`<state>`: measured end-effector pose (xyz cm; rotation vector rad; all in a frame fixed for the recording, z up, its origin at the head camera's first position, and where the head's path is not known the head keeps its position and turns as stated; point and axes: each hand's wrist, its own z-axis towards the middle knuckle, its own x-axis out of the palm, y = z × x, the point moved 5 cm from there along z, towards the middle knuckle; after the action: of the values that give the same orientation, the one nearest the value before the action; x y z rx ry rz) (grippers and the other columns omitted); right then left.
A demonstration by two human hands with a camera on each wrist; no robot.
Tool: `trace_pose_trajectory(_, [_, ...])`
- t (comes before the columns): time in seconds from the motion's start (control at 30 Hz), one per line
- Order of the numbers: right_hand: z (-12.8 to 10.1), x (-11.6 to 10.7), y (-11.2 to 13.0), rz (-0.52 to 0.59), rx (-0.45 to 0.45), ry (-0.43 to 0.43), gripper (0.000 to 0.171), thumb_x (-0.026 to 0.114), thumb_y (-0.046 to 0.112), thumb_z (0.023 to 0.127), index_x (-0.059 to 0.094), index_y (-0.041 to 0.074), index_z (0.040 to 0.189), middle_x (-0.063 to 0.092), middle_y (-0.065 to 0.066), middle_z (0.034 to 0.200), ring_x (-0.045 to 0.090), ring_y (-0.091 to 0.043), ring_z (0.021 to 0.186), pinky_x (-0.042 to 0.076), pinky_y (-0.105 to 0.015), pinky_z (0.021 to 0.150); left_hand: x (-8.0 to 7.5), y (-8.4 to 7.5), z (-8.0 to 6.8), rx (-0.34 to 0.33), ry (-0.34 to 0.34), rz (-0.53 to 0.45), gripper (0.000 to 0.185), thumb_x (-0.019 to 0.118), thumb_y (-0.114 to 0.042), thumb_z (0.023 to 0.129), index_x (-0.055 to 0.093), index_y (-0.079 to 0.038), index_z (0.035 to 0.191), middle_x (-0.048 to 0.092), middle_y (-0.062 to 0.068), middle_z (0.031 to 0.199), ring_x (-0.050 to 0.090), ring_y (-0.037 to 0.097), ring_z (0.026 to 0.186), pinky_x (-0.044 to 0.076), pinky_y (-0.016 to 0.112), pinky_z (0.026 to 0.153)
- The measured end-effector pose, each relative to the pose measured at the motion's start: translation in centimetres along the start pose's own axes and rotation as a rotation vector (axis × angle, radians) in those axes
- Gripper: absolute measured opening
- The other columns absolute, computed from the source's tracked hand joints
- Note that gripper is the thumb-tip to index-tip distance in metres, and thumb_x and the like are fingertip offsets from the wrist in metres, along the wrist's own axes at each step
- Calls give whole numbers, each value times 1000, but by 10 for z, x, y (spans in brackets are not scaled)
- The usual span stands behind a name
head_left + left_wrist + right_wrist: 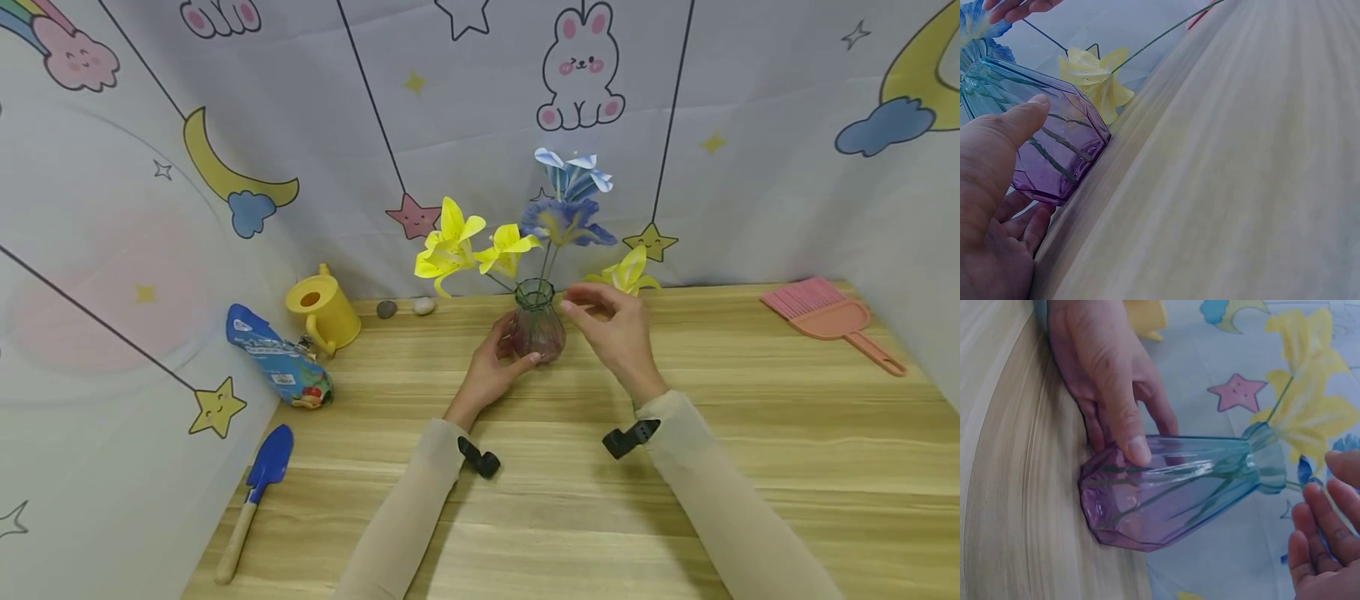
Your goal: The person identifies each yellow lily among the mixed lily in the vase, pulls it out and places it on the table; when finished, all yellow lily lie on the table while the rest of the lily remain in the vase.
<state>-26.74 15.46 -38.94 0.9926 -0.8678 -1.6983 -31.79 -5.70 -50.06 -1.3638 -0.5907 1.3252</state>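
My left hand (498, 362) holds the lower part of a glass vase (1147, 494), tinted green at the neck and purple at the base. The vase stands upright on the table with dark stems inside. Two yellow lilies (450, 242) lean out to the left, while a blue iris (570, 221) and a pale blue flower (573, 175) rise above the rim. Just right of the rim is my right hand (615, 329), fingers loosely bent with nothing seen between them. Behind it another yellow lily (1100, 81) lies near the back edge, its green stem stretching right.
At the left stand a yellow watering can (326, 312) and a blue packet (281, 358), with a blue trowel (262, 475) nearer the front. Two pebbles (424, 306) lie along the back edge. A pink brush and dustpan (832, 317) rest at the right.
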Motion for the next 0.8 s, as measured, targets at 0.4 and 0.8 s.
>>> trace_pose_trajectory(0.4, [4, 14, 8, 64, -2, 25, 32, 80, 24, 99, 78, 6, 126, 79, -14, 122, 69, -2, 100, 56, -20, 93, 0, 1, 0, -11, 15, -5, 83, 80, -28, 99, 34, -32, 168, 50, 14, 164, 61, 34, 142, 52, 50, 119])
trace_pose_trajectory(0.8, [9, 30, 14, 56, -11, 24, 29, 81, 25, 98, 80, 10, 124, 80, -9, 121, 71, -16, 109, 57, -32, 99, 0, 0, -1, -31, 22, -12, 84, 81, -30, 99, 33, -37, 168, 50, 12, 164, 60, 33, 144, 51, 49, 119])
